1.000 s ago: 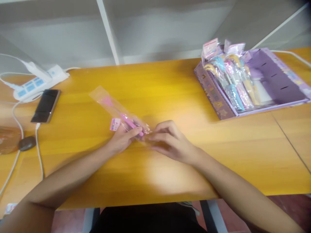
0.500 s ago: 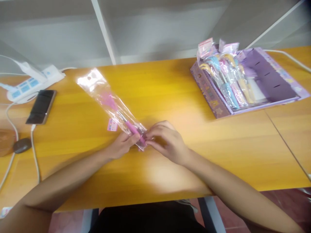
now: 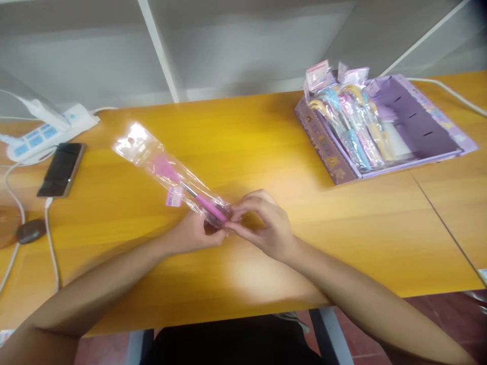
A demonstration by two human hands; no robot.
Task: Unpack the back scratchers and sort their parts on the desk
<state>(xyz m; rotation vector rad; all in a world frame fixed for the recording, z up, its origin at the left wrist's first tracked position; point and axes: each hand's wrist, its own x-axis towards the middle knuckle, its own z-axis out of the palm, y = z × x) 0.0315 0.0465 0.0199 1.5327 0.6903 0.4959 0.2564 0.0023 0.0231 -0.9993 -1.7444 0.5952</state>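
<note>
At right hand [image 3: 266, 223], wrapped pink tool [image 3: 210, 207], end obscured

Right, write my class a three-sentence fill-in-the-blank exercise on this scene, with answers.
1. The left hand and right hand are at one end of a bag whose tool has a ____ handle.
2. The inside of the box is ____.
3. The phone lies on the person's ____ side.

Missing words: pink; purple; left.
</note>
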